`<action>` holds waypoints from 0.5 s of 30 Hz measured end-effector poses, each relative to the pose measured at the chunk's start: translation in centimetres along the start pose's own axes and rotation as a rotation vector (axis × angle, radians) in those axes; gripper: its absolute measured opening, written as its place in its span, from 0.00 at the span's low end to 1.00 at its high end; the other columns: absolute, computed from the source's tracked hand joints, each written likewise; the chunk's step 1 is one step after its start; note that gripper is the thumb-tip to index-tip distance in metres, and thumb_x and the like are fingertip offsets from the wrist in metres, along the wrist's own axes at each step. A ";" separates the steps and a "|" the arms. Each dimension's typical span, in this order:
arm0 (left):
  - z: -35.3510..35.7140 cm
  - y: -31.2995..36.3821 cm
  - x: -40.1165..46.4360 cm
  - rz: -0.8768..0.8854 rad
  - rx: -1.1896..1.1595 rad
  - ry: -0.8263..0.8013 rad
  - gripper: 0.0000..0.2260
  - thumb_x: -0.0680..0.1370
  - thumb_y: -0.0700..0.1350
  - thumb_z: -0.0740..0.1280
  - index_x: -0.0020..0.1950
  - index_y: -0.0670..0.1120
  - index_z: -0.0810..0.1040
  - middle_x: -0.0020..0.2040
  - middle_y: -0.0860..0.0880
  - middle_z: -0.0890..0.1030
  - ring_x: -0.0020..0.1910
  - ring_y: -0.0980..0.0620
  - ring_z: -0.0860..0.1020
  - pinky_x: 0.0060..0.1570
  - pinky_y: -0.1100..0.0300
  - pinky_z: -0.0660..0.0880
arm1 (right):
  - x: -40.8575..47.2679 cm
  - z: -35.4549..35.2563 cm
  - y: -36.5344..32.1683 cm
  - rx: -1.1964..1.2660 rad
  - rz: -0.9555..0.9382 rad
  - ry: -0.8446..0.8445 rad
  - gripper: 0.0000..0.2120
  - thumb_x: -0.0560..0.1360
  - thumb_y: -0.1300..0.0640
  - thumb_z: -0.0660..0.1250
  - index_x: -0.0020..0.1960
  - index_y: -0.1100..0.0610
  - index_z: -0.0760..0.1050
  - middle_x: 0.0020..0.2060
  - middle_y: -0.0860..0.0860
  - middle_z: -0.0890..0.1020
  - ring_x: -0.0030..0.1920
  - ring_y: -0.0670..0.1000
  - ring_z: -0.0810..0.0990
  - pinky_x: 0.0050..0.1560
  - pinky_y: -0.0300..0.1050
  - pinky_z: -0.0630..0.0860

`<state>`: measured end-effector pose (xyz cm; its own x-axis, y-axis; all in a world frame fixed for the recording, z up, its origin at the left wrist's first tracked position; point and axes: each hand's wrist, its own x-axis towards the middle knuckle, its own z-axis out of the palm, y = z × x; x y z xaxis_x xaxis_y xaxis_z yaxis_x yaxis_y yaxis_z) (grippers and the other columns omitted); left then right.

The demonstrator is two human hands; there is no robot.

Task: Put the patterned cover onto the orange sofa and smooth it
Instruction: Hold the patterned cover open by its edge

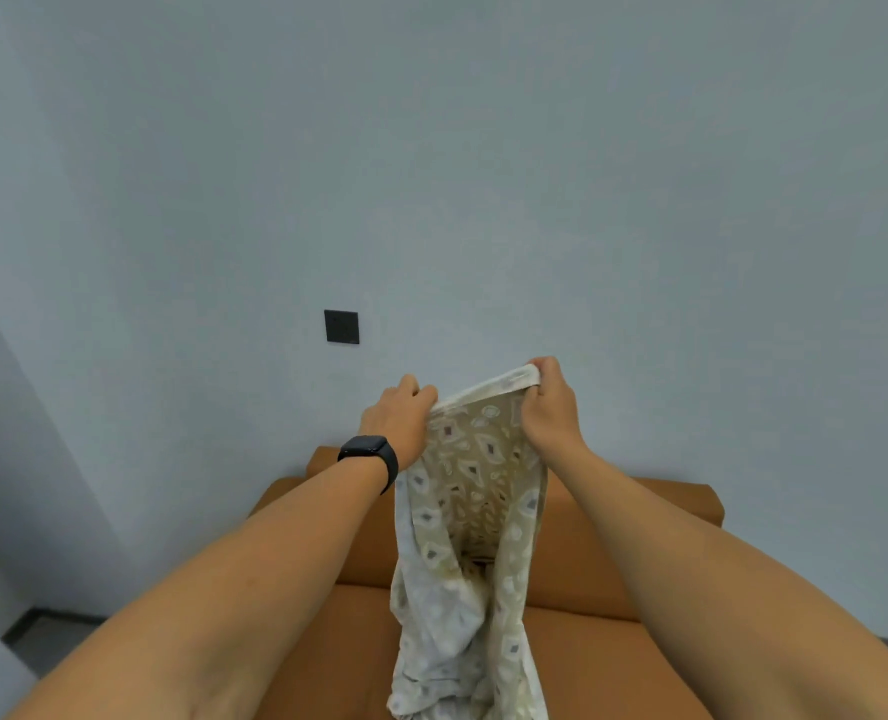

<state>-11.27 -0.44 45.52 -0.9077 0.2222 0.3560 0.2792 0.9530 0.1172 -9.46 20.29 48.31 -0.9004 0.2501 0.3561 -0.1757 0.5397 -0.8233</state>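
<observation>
At the centre of the frame, left hand (397, 415) and right hand (548, 402) pinched the patterned cover (465, 553) (hanging bunched) above the orange sofa (592, 652); spreading the hem wider would help.

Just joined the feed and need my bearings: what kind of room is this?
Probably a plain living room or staged test room: an orange sofa stands against a bare pale wall with a dark wall plate. Both hands hold the patterned cover above the sofa.
</observation>
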 end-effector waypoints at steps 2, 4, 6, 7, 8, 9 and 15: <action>0.2 -0.7 0.0 -0.064 0.050 -0.055 0.13 0.74 0.31 0.59 0.48 0.49 0.67 0.50 0.47 0.68 0.45 0.44 0.67 0.34 0.52 0.65 | 0.4 -1.3 0.2 -0.016 -0.005 0.056 0.13 0.79 0.67 0.52 0.59 0.57 0.69 0.48 0.53 0.77 0.46 0.54 0.75 0.45 0.47 0.70; 0.1 -0.7 0.0 -0.129 0.074 -0.112 0.09 0.77 0.34 0.60 0.49 0.49 0.70 0.51 0.46 0.71 0.45 0.44 0.67 0.37 0.51 0.68 | 0.8 -2.2 0.4 -0.033 0.007 0.105 0.13 0.79 0.67 0.52 0.58 0.56 0.69 0.48 0.52 0.76 0.46 0.54 0.75 0.45 0.47 0.70; -0.1 -0.7 -0.1 -0.152 0.104 -0.166 0.08 0.78 0.36 0.60 0.51 0.48 0.72 0.50 0.45 0.74 0.43 0.44 0.69 0.38 0.51 0.69 | 1.2 -3.4 0.7 -0.032 0.073 0.198 0.13 0.79 0.66 0.52 0.58 0.55 0.69 0.47 0.52 0.76 0.47 0.55 0.75 0.45 0.48 0.70; -0.1 -1.0 -0.4 -0.156 0.129 -0.187 0.07 0.79 0.37 0.60 0.52 0.48 0.73 0.50 0.45 0.75 0.42 0.44 0.70 0.38 0.52 0.70 | 1.3 -4.1 0.8 -0.024 0.119 0.248 0.12 0.80 0.65 0.52 0.58 0.55 0.69 0.48 0.52 0.76 0.47 0.56 0.75 0.46 0.49 0.71; 0.0 -1.4 -0.8 -0.167 0.160 -0.199 0.07 0.79 0.37 0.59 0.52 0.48 0.73 0.49 0.45 0.76 0.42 0.44 0.71 0.38 0.52 0.70 | 1.5 -4.9 1.1 -0.027 0.150 0.282 0.12 0.80 0.64 0.51 0.58 0.54 0.68 0.48 0.52 0.76 0.47 0.56 0.76 0.47 0.51 0.73; 0.1 -1.9 -1.1 -0.190 0.175 -0.201 0.08 0.80 0.37 0.59 0.52 0.48 0.74 0.48 0.45 0.77 0.41 0.44 0.72 0.39 0.53 0.71 | 1.7 -5.5 1.4 -0.047 0.157 0.292 0.12 0.79 0.64 0.51 0.58 0.54 0.68 0.48 0.52 0.76 0.47 0.57 0.76 0.47 0.51 0.74; -2.7 -1.8 -0.4 -0.166 0.118 0.038 0.07 0.79 0.38 0.58 0.48 0.48 0.74 0.43 0.45 0.79 0.38 0.43 0.76 0.35 0.54 0.70 | 1.6 -8.3 2.0 -0.125 0.237 0.302 0.13 0.78 0.65 0.52 0.59 0.53 0.67 0.48 0.52 0.76 0.45 0.56 0.76 0.45 0.52 0.75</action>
<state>-10.54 -2.85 47.68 -0.9251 0.0540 0.3758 0.0860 0.9939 0.0687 -7.91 28.45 50.87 -0.7491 0.5946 0.2920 0.0893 0.5273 -0.8449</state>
